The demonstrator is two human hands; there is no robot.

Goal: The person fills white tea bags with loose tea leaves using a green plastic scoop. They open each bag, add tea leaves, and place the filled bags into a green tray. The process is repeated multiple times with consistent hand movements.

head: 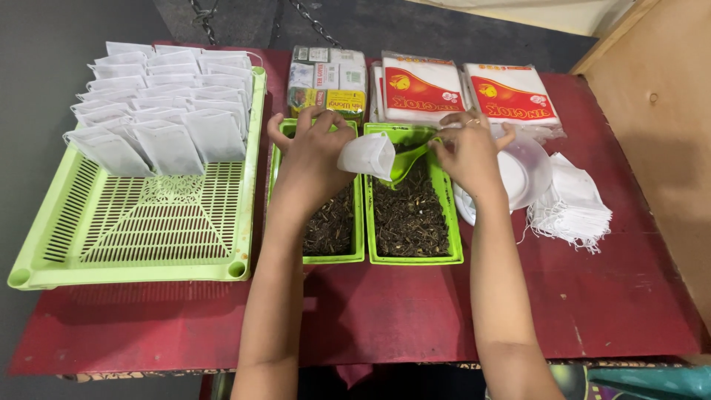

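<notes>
The left hand (311, 159) held a small white paper bag (368, 154), its fingers (326, 118) curled shut around the bag's closed end so that the open mouth pointed toward the right hand (468, 152). That hand's fingers were pinched tight on the handle of a green scoop (406, 161), whose tip sat right at the bag's mouth. Both hands worked just above two narrow green trays (444, 222) of dark dried leaves (407, 215), which lay directly under the fingers on the red table (415, 311).

Well to the left of the left fingers stood a wide green slatted tray (148, 222) with rows of filled white bags (163, 111) leaning along its far side. Just beyond the fingers lay printed packets (326, 78) and two wrapped stacks of white and red packages (463, 89). Close beside the right fingers sat a clear plastic bowl (529, 174), and beyond it a loose heap of empty bags (574, 207).

To do this filling well, I judged that the bag's mouth needed to be held wide and steady, the scoop tilted slowly with its tip inside the opening, and the pair kept over the trays so any spilled leaves fell back in.
</notes>
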